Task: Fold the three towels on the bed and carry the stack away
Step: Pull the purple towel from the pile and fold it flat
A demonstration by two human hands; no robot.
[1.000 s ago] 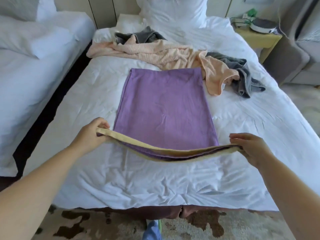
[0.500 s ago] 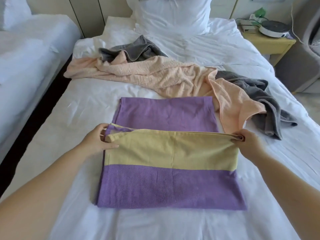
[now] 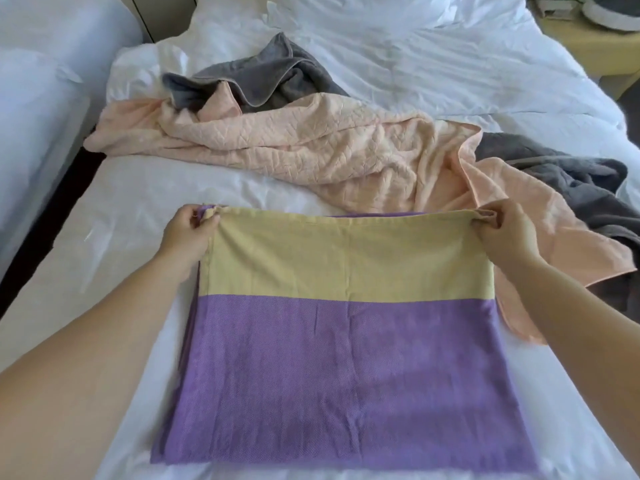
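Note:
A purple towel with a yellow band (image 3: 346, 368) lies folded flat on the white bed (image 3: 114, 209) in front of me. My left hand (image 3: 188, 233) pinches its far left corner and my right hand (image 3: 502, 233) pinches its far right corner, both at the yellow edge. Behind it a crumpled peach towel (image 3: 329, 154) stretches across the bed, its right end draped beside the purple towel. A grey towel (image 3: 277, 77) lies bunched under and behind the peach one, with another grey part showing at the right.
A second white bed (image 3: 41, 98) stands to the left across a dark gap. White pillows sit at the head of the bed. A yellow nightstand (image 3: 602, 46) with a round device is at the top right.
Both hands carried the near yellow edge of the purple towel away from me, folding it over until it met the far edge. The camera has leaned closer.

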